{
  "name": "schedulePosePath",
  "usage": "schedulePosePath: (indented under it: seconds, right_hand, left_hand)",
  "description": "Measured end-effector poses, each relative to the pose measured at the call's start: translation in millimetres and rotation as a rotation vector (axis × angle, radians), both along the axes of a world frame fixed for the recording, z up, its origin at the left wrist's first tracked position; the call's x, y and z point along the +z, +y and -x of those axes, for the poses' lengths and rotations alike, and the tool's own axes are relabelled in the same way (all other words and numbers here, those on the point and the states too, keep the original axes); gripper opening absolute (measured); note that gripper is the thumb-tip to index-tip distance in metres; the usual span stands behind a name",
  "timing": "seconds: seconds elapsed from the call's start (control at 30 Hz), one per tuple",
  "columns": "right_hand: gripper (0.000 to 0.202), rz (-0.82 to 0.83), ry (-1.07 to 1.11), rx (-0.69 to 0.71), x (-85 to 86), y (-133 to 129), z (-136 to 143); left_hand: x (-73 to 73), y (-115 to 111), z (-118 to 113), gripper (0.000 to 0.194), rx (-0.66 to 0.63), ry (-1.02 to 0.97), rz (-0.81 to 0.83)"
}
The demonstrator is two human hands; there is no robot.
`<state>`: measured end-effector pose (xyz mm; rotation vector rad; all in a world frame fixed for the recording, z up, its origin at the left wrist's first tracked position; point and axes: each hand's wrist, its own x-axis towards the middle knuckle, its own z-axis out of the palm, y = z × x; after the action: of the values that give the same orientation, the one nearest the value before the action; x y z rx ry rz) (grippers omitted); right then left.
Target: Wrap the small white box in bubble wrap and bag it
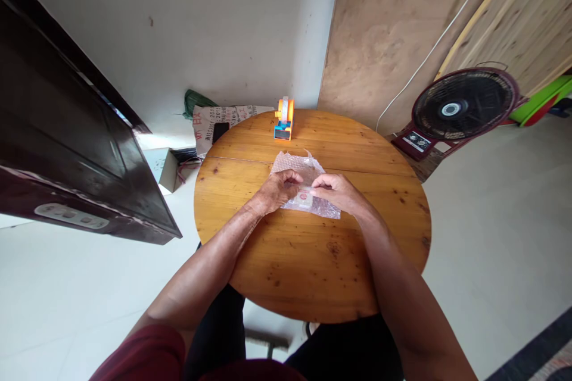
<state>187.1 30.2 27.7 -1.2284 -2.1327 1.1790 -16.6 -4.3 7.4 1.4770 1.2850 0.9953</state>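
Observation:
A sheet of bubble wrap (pixel 328 207) lies spread on the round wooden table (pixel 308 262). On its near part rests a small, pale, flat item (pixel 304 197) with a round red mark, partly covered by my fingers. My left hand (pixel 280 189) comes in over the left side of the wrap, thumb and fingers pinched together. Opposite it, my right hand (pixel 337 190) pinches too. Between the fingertips runs a narrow translucent strip (pixel 306 189); I cannot tell whether it is tape or an edge of plastic.
An orange and blue tape dispenser (pixel 284 119) with a roll stands at the table's far edge. Beyond the right side is a dark red fan (pixel 460 108). A dark door (pixel 80 131) juts in at left. A printed sack (pixel 208 125) and a pale box (pixel 161 169) sit behind the table's left.

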Motion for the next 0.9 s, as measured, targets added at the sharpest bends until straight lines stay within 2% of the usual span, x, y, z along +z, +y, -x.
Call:
schedulePosePath:
  seconds: [0.4, 0.67, 0.9]
  right_hand:
    - [0.019, -0.031, 0.012, -0.083, -1.3, -2, 10]
    - [0.018, 0.0, -0.009, -0.041, -1.3, -1, 6]
    - [0.019, -0.122, -0.028, -0.054, -7.9, 7, 0]
  left_hand:
    - [-1.1, -1, -5, 0.018, -0.011, -0.05, 0.024]
    - [1.0, 0, -8, 0.016, 0.003, -0.109, 0.065]
    - [-2.8, 2, -7, 0.016, -0.001, -0.095, 0.045]
